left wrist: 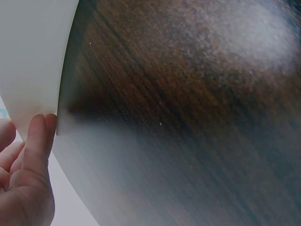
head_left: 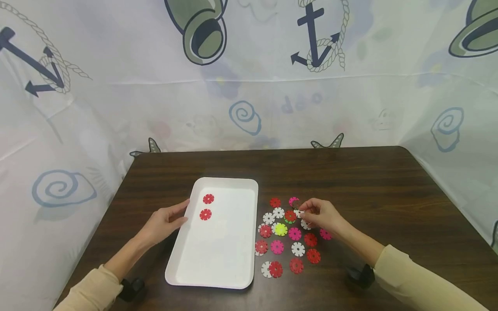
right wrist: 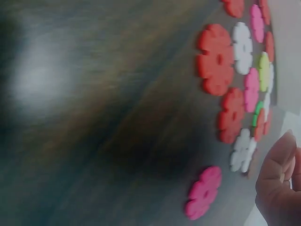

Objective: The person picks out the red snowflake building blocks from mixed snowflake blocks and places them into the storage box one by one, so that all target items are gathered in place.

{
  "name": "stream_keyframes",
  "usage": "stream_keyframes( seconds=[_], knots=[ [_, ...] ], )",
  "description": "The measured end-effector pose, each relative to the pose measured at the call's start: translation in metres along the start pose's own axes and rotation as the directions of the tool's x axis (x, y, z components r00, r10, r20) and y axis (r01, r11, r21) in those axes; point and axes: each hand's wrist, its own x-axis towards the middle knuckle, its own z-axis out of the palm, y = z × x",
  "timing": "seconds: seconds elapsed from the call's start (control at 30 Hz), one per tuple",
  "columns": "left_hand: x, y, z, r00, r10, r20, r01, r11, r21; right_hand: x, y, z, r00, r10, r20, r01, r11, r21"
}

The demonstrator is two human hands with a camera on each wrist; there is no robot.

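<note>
In the head view a white rectangular tray [head_left: 218, 246] lies on the table with two red flower-shaped discs [head_left: 205, 214] inside, near its upper left. My left hand [head_left: 157, 223] touches the tray's left side with thumb and fingertips; in the left wrist view the fingers [left wrist: 36, 150] lie fairly straight against its edge. To the right of the tray, my right hand [head_left: 323, 215] is over the far part of a loose group of discs. Its thumb and fingertips pinch a dark-looking red disc [head_left: 296, 204], partly hidden. White discs [head_left: 305, 224] lie just under those fingers.
Red, pink and white discs, plus a yellow disc [head_left: 280, 229] and a partly covered green one, are scattered beside the tray, some overlapping. A pink disc [head_left: 325, 234] lies farther right, near my forearm. The brown table [head_left: 389, 185] meets a patterned cloth [head_left: 272, 108] behind.
</note>
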Motion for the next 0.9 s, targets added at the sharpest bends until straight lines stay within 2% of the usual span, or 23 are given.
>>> stream_keyframes(
  seconds=[0.33, 0.57, 0.9],
  knots=[
    [0.000, 0.001, 0.000, 1.000, 0.008, -0.001, -0.008, 1.000, 0.006, -0.012, 0.013, -0.004, 1.000, 0.026, 0.007, -0.025, 0.994, -0.109],
    [0.000, 0.001, -0.001, 1.000, -0.001, 0.002, 0.001, 1.000, 0.013, -0.020, 0.019, -0.007, 0.998, -0.031, 0.057, 0.042, 0.979, -0.200],
    [0.000, 0.000, -0.001, 1.000, 0.014, -0.002, -0.014, 1.000, 0.024, -0.022, 0.027, -0.005, 0.992, -0.085, 0.089, 0.111, 0.930, -0.350]
  ],
)
